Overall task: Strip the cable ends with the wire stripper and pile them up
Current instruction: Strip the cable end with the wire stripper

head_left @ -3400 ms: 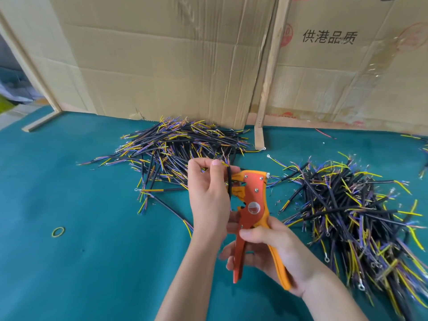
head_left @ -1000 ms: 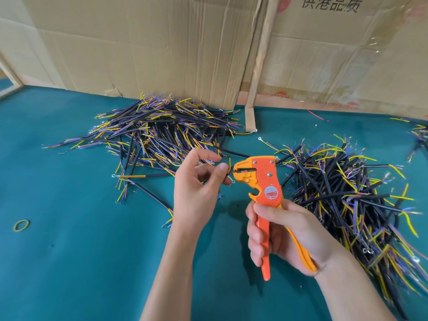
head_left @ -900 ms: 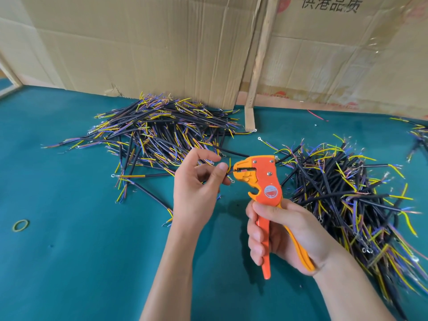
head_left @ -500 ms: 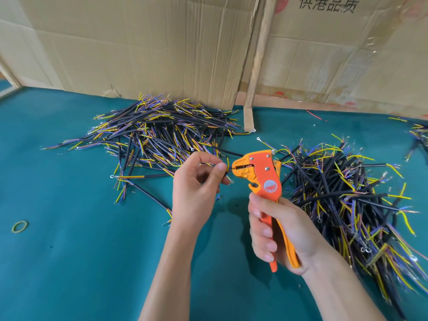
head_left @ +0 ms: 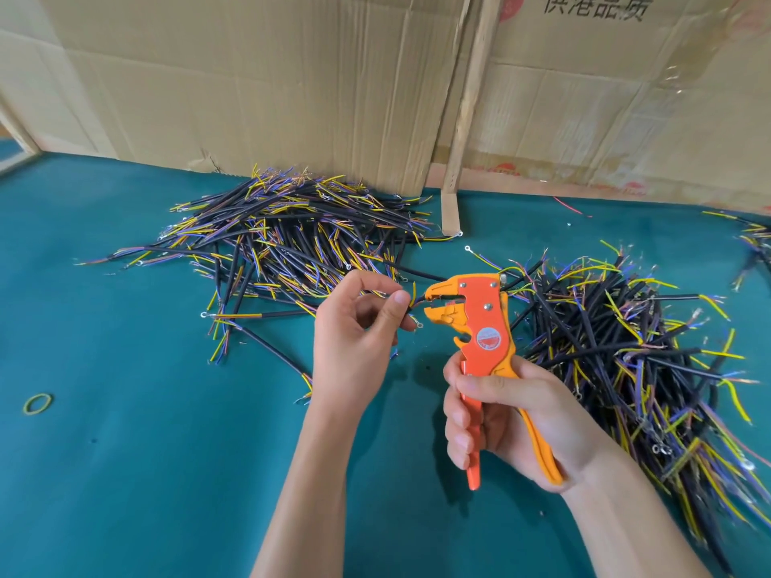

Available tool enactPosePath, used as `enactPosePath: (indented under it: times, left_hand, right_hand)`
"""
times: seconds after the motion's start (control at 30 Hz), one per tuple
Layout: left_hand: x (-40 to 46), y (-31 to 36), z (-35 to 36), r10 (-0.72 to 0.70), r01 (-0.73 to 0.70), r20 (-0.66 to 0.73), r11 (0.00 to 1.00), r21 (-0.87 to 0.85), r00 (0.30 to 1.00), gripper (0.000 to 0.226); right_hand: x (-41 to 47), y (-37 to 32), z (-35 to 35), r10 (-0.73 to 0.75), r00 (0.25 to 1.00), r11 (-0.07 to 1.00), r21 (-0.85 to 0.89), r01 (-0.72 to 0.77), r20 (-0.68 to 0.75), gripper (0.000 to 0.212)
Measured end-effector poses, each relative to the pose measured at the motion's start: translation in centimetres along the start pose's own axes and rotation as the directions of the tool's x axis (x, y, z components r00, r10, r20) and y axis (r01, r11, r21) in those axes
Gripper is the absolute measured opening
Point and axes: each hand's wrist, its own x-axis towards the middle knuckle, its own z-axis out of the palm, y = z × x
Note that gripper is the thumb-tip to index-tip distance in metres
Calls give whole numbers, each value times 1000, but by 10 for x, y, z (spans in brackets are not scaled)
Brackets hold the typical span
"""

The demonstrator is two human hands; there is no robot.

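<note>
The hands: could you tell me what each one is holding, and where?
Left hand pinches a cable near its end; right hand grips the wire stripper by its handles.

Both forearms were bare, with no sleeve in view. The left hand (head_left: 350, 348) and the right hand (head_left: 513, 419) wore no gloves, rings or watch; fingernails were short and unpainted.

1. Small hand-assembly workshop, makeshift in character.
2. Teal-covered work surface (head_left: 125, 473) bearing two large heaps of short cut cables (head_left: 292, 239), (head_left: 626, 352).
3. Flattened cardboard sheets (head_left: 258, 85) propped behind as backing, with a wooden batten (head_left: 469, 98).
4. Orange wire stripper (head_left: 479, 327) in hand (head_left: 513, 415).
</note>
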Motion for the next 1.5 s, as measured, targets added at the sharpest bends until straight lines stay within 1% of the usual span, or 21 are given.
enactPosePath:
  times: [0.17,0.3,0.57,0.7,0.8,0.87,0.93,1.03,1.13,1.33,1.5]
  left_hand:
    - [0,1,1,-1,1,8,1000,1,1000,4]
    - [-1,1,1,-6,6,10,1000,0,1000,6]
    - [-1,1,1,-2,2,9,1000,-7,1000,5]
    - [-1,2,0,0,0,10,1000,-8,1000,5]
    - [-1,2,-1,5,-5,8,1000,-3,1000,7]
    - [-1,2,-1,8,-8,9,1000,0,1000,6]
    - [-1,2,-1,7,-7,6,1000,-3,1000,7]
    - [-1,3,-1,2,-2,6,1000,-6,1000,6]
    - [-1,2,-2,-2,2,9,1000,-8,1000,5]
    - [-2,4,-2,-9,10,17,1000,-22,1000,8]
    - [-1,2,-2,-17,18,24,1000,-24,1000,6]
  right_hand:
    - [1,0,3,9,1000,1000,13,-9,-17,19]
    - [1,1,4,16,1000,1000,3,-16,-1,26]
    - [0,1,0,19,1000,1000,-2,-19,24,27]
    - [-1,1,-1,19,1000,1000,-22,-18,24,35]
    - [-1,1,-2,22,999,999,-37,-21,47,53]
    - [-1,2,-2,24,999,999,-35,-22,45,58]
    - [0,2,-1,23,999,999,-38,-22,34,50]
    - [1,2,1,22,1000,999,-33,-22,22,32]
    - [2,2,3,16,1000,1000,-12,-16,13,22]
    - [2,2,1,4,1000,1000,-14,-4,19,18]
    - [1,2,-2,14,999,1000,-12,-13,51,20]
